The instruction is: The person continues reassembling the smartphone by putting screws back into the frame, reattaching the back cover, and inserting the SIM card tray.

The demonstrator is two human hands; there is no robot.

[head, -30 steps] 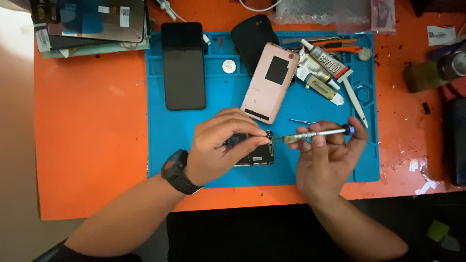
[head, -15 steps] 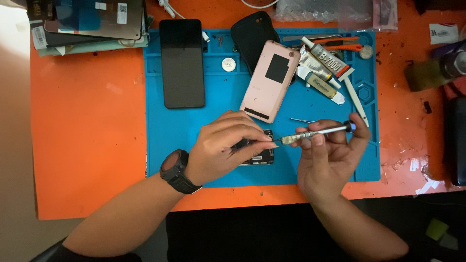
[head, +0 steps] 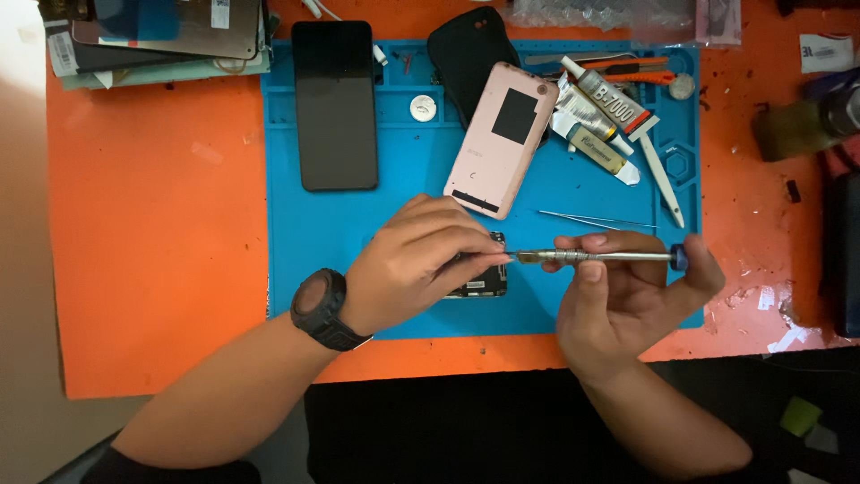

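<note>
Far right on the blue mat (head: pixel 358 233), white and silver glue tubes (head: pixel 602 112) lie slanted beside a pink phone back (head: pixel 502 139) bearing a black square patch. The right hand (head: pixel 627 296) has its grip clamped on a slim metal screwdriver (head: pixel 596 256), whose long axis runs left-right (tip pointing left). The left hand (head: pixel 417 264) pinches a small dark phone part (head: pixel 479 282) near the middle of the mat on the orange surface (head: pixel 152 251).

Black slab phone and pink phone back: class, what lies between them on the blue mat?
In the head view, a small round silver disc lies on the blue mat between them.
</note>
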